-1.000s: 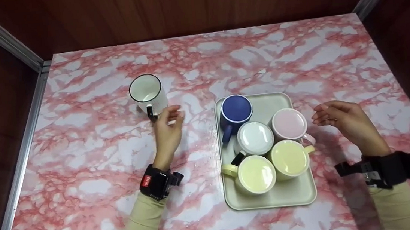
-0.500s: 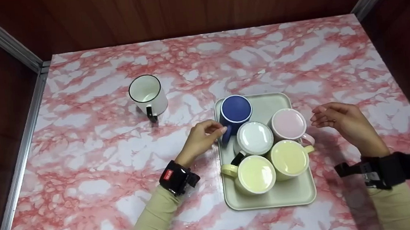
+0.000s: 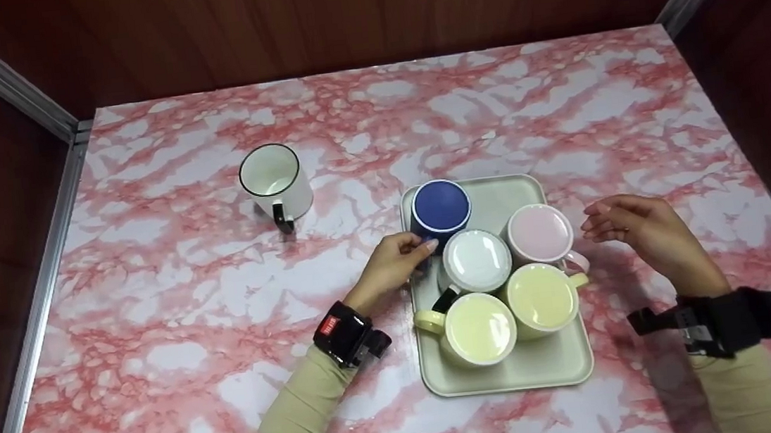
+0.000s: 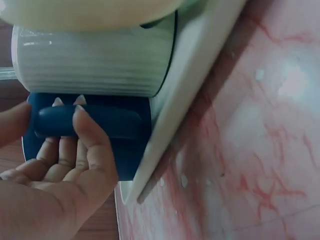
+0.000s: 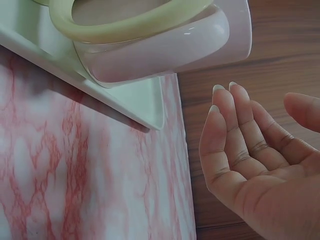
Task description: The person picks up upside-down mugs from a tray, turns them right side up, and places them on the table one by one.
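My left hand [image 3: 390,267] grips the handle [image 4: 90,121] of the blue mug [image 3: 441,206], its fingers passing through the loop and the thumb against the outside. That mug stands upside down at the tray's far left corner. Right beside it is an upside-down white mug [image 3: 477,260] with a black handle. My right hand [image 3: 656,236] hovers past the tray's right side with fingers loosely bent and nothing in them. Nearest to it is an upside-down pink mug [image 3: 540,233], apart from the fingertips. A white mug with a black rim [image 3: 276,181] stands upright on the table, away from both hands.
The pale rectangular tray [image 3: 507,379] carries the upside-down mugs, among them two yellow mugs, one at the front left [image 3: 480,329] and one at the right [image 3: 543,297]. Brown wood-grained panels [image 3: 366,13] enclose the red-and-white marbled table [image 3: 182,377].
My left hand has left the black-rimmed white mug, moved right to the tray and taken hold of the blue mug's handle. The right hand has stayed nearly still.
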`<state>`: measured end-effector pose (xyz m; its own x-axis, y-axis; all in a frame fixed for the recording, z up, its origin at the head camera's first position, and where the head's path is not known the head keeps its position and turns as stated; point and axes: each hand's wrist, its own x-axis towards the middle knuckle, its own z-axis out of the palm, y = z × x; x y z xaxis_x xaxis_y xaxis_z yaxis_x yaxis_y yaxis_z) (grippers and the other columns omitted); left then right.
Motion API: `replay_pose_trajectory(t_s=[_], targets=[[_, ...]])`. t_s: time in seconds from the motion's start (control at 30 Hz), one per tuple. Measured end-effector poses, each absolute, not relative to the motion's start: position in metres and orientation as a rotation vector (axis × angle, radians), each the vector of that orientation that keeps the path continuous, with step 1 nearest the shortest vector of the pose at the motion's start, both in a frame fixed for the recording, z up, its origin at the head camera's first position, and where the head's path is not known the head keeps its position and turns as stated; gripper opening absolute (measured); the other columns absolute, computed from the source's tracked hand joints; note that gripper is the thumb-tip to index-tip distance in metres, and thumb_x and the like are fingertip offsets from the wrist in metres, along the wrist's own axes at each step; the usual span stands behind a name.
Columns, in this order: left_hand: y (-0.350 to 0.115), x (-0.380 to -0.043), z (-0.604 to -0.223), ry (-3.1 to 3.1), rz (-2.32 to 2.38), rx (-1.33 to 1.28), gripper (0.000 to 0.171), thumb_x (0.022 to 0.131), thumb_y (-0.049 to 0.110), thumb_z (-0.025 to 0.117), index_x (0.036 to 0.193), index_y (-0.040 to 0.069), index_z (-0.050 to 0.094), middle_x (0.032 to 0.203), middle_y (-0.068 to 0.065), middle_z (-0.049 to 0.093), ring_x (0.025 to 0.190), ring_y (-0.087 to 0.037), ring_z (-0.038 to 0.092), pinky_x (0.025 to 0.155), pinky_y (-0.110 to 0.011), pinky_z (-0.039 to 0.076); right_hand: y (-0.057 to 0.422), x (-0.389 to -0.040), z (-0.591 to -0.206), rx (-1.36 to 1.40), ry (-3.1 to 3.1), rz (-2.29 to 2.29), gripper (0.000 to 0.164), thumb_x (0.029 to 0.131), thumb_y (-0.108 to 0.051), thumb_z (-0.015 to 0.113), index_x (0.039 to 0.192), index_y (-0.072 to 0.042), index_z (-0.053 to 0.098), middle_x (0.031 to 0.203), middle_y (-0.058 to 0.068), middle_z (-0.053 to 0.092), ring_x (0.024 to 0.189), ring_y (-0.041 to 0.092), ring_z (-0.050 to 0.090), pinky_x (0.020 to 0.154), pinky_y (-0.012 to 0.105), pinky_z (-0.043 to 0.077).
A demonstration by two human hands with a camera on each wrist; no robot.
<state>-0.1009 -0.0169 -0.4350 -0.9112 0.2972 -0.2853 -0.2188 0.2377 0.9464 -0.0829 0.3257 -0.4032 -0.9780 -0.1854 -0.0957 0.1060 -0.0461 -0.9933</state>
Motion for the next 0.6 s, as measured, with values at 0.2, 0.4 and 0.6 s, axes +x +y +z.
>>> replay_pose_trajectory(t_s=[0.2, 0.4, 0.6], targets=[[-0.012, -0.098, -0.431, 2.099, 1.732, -0.026, 0.022, 0.089, 0.02, 0.061, 0.083, -0.001, 0.058, 0.07, -0.001, 0.052, 0.053, -0.012, 0.052, 0.05, -0.026, 0.048, 0.327, -0.08, -0.402, -0.088, 2.041, -2.129, 0.032, 0.093, -0.008, 0.051, 0.108, 0.02, 0.05, 0.089, 0.014, 0.063, 0.08, 0.02, 0.062, 0.072, 0.028, 0.052], [-0.008, -0.098, -0.429, 2.166, 1.7, -0.083, 0.02, 0.088, 0.017, 0.061, 0.079, 0.0, 0.057, 0.069, -0.005, 0.054, 0.051, -0.012, 0.051, 0.049, -0.027, 0.048, 0.328, -0.078, -0.4, -0.085, 2.04, -2.131, 0.023, 0.093, -0.008, 0.051, 0.104, 0.011, 0.059, 0.09, 0.011, 0.063, 0.081, 0.02, 0.062, 0.072, 0.028, 0.052], [-0.005, -0.099, -0.427, 2.24, 1.719, -0.048, 0.02, 0.09, 0.009, 0.057, 0.071, 0.004, 0.052, 0.063, -0.002, 0.053, 0.051, -0.008, 0.048, 0.046, -0.02, 0.042, 0.328, -0.076, -0.397, -0.097, 2.054, -2.136, 0.025, 0.093, -0.008, 0.051, 0.103, 0.013, 0.057, 0.089, 0.011, 0.063, 0.081, 0.021, 0.062, 0.072, 0.028, 0.052]])
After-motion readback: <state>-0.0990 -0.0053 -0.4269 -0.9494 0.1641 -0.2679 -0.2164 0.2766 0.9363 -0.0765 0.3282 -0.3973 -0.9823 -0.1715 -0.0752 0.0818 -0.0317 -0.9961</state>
